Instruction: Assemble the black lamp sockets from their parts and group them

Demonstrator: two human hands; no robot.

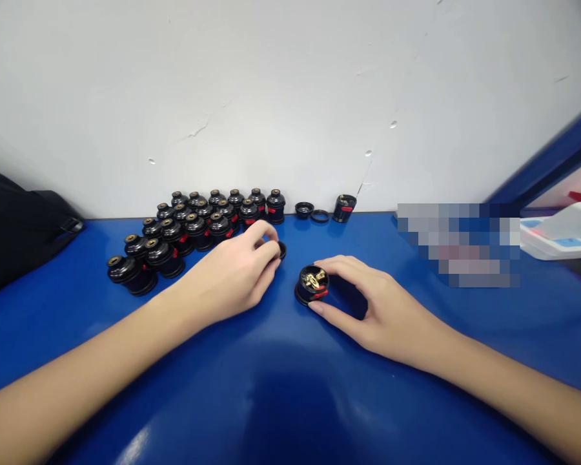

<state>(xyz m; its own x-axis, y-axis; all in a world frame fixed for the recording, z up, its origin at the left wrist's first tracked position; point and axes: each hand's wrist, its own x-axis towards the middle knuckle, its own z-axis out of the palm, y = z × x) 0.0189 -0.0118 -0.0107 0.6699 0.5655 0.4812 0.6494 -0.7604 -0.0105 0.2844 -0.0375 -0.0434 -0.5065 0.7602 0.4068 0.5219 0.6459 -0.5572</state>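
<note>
My right hand has its thumb and fingers closed around the sides of an open-topped black lamp socket. Brass contacts show inside this socket, and a red switch tab sticks out of its near side. To the left, my left hand has its fingers curled on a small black round part, perhaps a cap. Most of that part is hidden behind the fingers. Both hands are low over the blue table, a short gap apart.
Several capped black lamp sockets stand in rows behind my left hand. Near the wall lie a black cap, a black ring and another open socket. A black bag is at left, a white tray at right.
</note>
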